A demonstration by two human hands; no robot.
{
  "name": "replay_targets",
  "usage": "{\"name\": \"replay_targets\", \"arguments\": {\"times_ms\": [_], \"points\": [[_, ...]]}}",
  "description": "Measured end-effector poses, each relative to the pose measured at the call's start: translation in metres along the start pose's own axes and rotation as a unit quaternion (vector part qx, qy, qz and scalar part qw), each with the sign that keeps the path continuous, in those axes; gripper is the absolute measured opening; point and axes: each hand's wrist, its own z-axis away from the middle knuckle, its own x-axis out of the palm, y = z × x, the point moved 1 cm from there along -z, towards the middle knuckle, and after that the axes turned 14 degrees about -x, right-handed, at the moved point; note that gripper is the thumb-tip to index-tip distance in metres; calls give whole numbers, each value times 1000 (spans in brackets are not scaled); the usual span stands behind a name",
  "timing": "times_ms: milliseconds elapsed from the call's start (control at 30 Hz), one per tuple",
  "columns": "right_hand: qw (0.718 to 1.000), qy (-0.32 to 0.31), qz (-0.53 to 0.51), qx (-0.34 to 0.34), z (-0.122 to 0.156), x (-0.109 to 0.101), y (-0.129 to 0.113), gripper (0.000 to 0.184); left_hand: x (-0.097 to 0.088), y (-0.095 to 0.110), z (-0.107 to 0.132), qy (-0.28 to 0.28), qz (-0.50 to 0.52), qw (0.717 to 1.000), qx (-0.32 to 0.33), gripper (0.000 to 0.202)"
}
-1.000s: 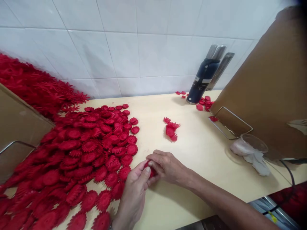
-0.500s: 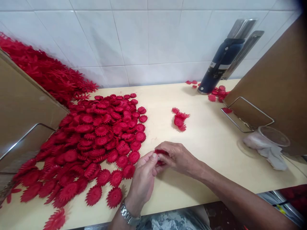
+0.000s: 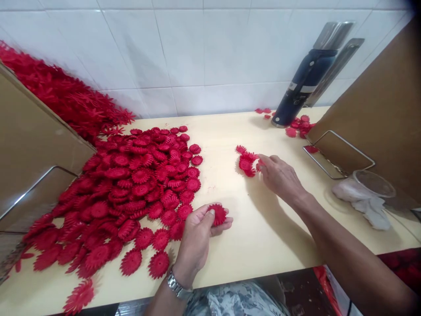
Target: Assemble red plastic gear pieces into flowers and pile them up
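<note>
My left hand (image 3: 197,239), with a watch on its wrist, grips a round red flower piece (image 3: 217,215) with a toothed rim between thumb and fingers. The piece lies face up over the fingers, above the table. Farther off, my right hand (image 3: 279,177) is at the right side of a small cluster of red petal pieces (image 3: 246,163). Its thumb and fingertips are pinched at a small red petal piece (image 3: 258,166), mostly hidden by the fingers. To the left of my left hand spreads a big heap of red flower pieces (image 3: 141,175).
Loose red cut-outs (image 3: 72,96) are piled behind a cardboard panel (image 3: 36,118) at left. A dark blue flask (image 3: 297,90) stands by the tiled wall. At right are another cardboard panel (image 3: 378,109), a wire stand (image 3: 348,146) and a plastic tub (image 3: 375,183) with a crumpled bag.
My hands were together over the flower piece. My right hand has let go and moved up and right to the small cluster. My left hand keeps the piece, now fully visible.
</note>
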Motion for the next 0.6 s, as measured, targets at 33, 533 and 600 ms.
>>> {"name": "replay_targets", "arguments": {"times_ms": [33, 533, 600], "points": [[1000, -5, 11, -4, 1, -2, 3, 28, 0, 0, 0, -1, 3, 1000, -3, 24], [899, 27, -374, -224, 26, 1, -97, 16, 7, -2, 1, -75, -60, 995, 20, 19], [911, 22, -348, -221, 27, 1, -97, 20, 7, -4, 0, -54, -83, 995, 28, 19]]}}
